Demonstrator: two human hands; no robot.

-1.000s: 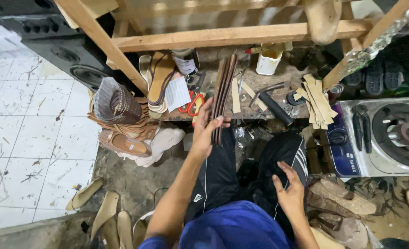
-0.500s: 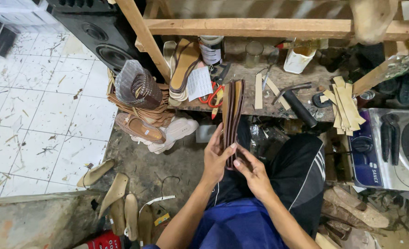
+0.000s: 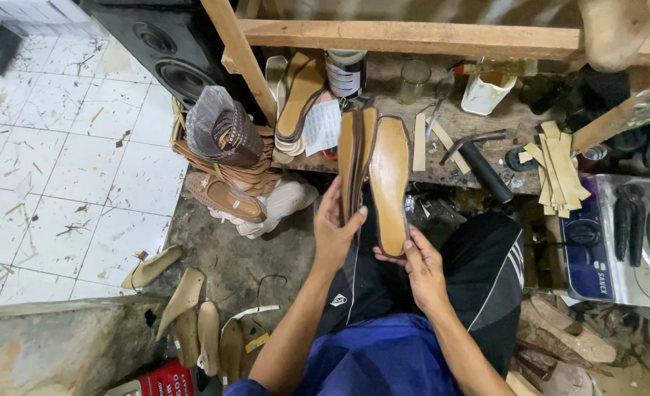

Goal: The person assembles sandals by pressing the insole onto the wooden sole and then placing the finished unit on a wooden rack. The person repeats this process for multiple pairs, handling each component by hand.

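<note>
My left hand (image 3: 334, 233) grips a stack of brown shoe insoles (image 3: 351, 158) held on edge, pointing away from me. My right hand (image 3: 420, 264) holds the heel end of a single tan insole (image 3: 389, 180) that is turned flat side up, just right of the stack and touching it. Both hands are over my lap, in front of a low wooden workbench (image 3: 450, 161).
On the bench lie a hammer (image 3: 479, 163), wooden strips (image 3: 556, 169), a can (image 3: 345, 72), a white cup (image 3: 485, 89) and more insoles (image 3: 299, 95). A speaker (image 3: 171, 59) stands at far left, a stove (image 3: 626, 235) at right. Sandal parts (image 3: 226, 158) and wooden lasts (image 3: 193, 315) sit on the floor.
My right hand came up from my thigh to the stack, and a single insole is now peeled off and turned flat. The stack moved nearer to me.
</note>
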